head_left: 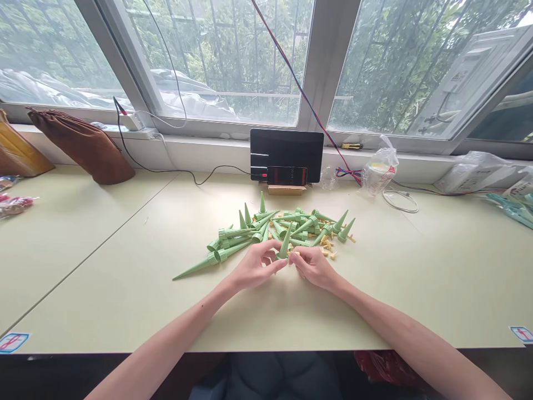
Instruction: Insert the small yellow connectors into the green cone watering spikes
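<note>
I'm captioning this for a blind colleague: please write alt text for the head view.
A person's left hand holds a green pointed cone, tip up, while the right hand appears to pinch a small yellowish piece beside it. Just beyond, more green cones and loose yellow bits are heaped on a pale table before windows.

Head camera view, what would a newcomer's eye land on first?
Probably the heap of green spikes in the middle of the table. At its near edge, the left hand holds one spike point-up, beside the right hand. Behind the heap, a black panel stands below the window.
</note>
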`<state>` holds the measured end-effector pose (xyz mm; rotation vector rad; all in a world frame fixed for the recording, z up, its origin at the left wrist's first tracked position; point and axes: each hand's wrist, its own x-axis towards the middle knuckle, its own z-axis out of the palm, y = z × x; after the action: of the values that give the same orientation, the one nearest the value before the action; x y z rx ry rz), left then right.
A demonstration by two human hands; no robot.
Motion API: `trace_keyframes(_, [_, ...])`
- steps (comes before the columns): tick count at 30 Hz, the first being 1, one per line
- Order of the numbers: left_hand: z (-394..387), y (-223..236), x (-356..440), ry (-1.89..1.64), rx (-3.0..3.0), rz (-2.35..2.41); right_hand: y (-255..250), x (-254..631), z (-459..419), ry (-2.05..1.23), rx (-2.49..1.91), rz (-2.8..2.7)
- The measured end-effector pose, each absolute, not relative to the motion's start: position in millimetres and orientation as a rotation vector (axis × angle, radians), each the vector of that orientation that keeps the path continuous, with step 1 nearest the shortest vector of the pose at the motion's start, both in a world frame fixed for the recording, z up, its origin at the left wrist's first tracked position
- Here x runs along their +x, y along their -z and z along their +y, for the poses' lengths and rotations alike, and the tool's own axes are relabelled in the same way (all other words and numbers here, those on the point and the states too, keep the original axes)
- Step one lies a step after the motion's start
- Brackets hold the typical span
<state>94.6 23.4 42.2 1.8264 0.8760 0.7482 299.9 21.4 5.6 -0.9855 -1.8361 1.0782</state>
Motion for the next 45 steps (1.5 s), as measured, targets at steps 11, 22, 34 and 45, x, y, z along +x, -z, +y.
trace_keyframes(11, [21.6, -46.3, 94.6, -0.719, 1.857, 0.873, -6.3, 299.6, 21.7, -1.068, -0.981, -1.822])
trace_keyframes(22, [21.9, -44.9, 95.1, -0.722, 1.860, 0.861, -5.1, 300.0, 22.5, -1.066, -0.954, -1.828])
trace_keyframes(34, [21.3, -44.5, 95.5, -0.758, 1.837, 0.853, -11.0, 300.8, 19.9, -1.129, -0.916, -1.879])
trace_keyframes(45, [20.6, -45.7, 95.1, -0.758, 1.817, 0.838, -9.8, 300.6, 19.5, -1.178, -0.914, -1.871])
